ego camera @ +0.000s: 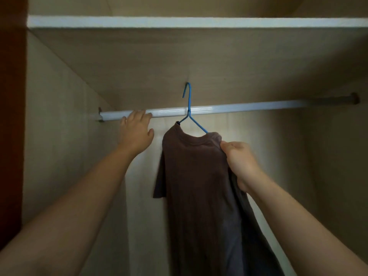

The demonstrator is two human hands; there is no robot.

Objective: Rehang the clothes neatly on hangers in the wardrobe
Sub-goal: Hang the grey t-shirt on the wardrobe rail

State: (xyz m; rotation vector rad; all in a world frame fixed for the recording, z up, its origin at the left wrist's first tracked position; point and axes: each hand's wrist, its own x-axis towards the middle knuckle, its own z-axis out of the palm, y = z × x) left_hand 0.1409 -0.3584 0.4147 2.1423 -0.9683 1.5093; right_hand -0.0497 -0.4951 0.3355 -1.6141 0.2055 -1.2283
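Observation:
A brown T-shirt (195, 176) hangs on a blue wire hanger (189, 108), whose hook rises above the white wardrobe rail (239, 108). My right hand (241, 162) grips the shirt's right shoulder at the hanger's end. My left hand (137, 132) reaches up left of the shirt, fingers apart and resting on the rail, holding nothing. The hanger's lower part is hidden inside the shirt.
The rail runs between the wardrobe's left wall (59, 136) and its right bracket (354, 98). A white-edged shelf (179, 21) lies above. The pale back panel (268, 146) is behind the shirt. No other garment hangs on the rail.

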